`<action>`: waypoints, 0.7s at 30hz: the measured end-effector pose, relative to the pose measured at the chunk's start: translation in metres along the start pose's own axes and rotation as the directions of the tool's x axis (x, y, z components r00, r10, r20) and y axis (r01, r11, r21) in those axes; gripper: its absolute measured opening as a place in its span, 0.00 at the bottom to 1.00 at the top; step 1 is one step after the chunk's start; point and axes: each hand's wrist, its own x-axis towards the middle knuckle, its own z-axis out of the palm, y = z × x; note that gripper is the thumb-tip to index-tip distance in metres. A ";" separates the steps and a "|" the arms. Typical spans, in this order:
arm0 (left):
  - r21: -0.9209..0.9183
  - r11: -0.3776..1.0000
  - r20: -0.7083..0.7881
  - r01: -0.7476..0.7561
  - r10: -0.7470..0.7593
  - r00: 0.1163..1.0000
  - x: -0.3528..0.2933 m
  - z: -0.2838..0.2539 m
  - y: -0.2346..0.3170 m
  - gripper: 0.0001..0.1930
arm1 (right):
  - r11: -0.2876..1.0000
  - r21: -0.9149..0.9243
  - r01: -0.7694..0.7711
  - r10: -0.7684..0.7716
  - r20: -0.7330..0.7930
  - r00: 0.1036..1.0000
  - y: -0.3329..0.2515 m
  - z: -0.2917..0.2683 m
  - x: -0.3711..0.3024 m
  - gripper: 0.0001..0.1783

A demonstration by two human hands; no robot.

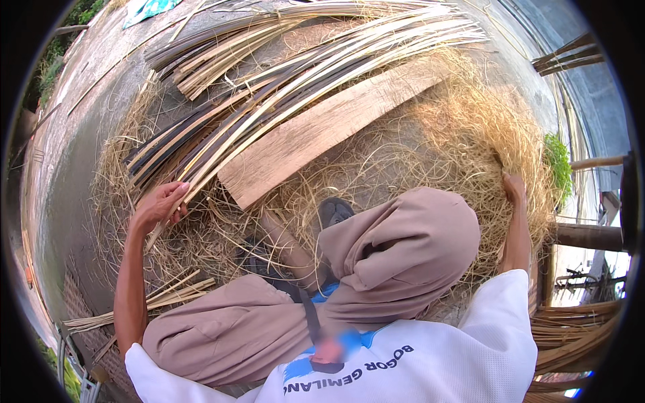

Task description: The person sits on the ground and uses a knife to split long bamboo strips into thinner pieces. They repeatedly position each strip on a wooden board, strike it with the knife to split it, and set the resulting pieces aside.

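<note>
At the near end of a long bundle of split bamboo strips [295,80], my left hand [161,203] is closed, thumb against fingers, on a pale bamboo strip [203,180]. The strip's lower end comes out below the hand. The bundle fans across a flat wooden board [329,131] on the ground. Far to the right, my right hand [514,189] reaches low into a heap of curly bamboo shavings [470,127]. Its fingers are curled, and a small dark piece shows just above them. What that hand grips is too small to tell.
My bent legs in brown trousers [403,248] fill the near middle. A few short strips [151,300] lie beside my left knee. A green plant [557,164] stands past the heap at right, near a wooden post [588,236]. More strips [571,336] are stacked at lower right.
</note>
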 end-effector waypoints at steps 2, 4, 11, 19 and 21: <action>-0.037 0.998 0.030 -0.051 0.052 0.998 0.029 0.006 -0.040 0.26 | 0.982 -0.187 -0.040 -0.067 -0.530 0.846 0.145 -0.059 0.048 0.27; -0.033 0.997 -0.149 -0.067 0.061 0.987 0.001 0.021 -0.056 0.27 | 0.996 0.025 -0.085 0.089 -0.232 0.969 0.113 -0.015 0.032 0.29; -0.334 0.911 -0.113 -0.242 0.216 0.970 -0.009 0.103 -0.049 0.19 | 0.872 0.056 0.485 -0.444 -0.324 0.836 -0.086 0.075 -0.120 0.28; -0.332 0.937 0.021 -0.106 0.120 0.993 0.020 0.162 -0.093 0.17 | 0.590 -0.037 0.806 -0.795 -0.202 0.573 -0.242 0.188 -0.188 0.23; -0.281 0.957 0.039 -0.076 0.091 0.995 0.021 0.163 -0.093 0.19 | 0.631 -0.053 0.774 -0.772 -0.141 0.620 -0.252 0.202 -0.181 0.24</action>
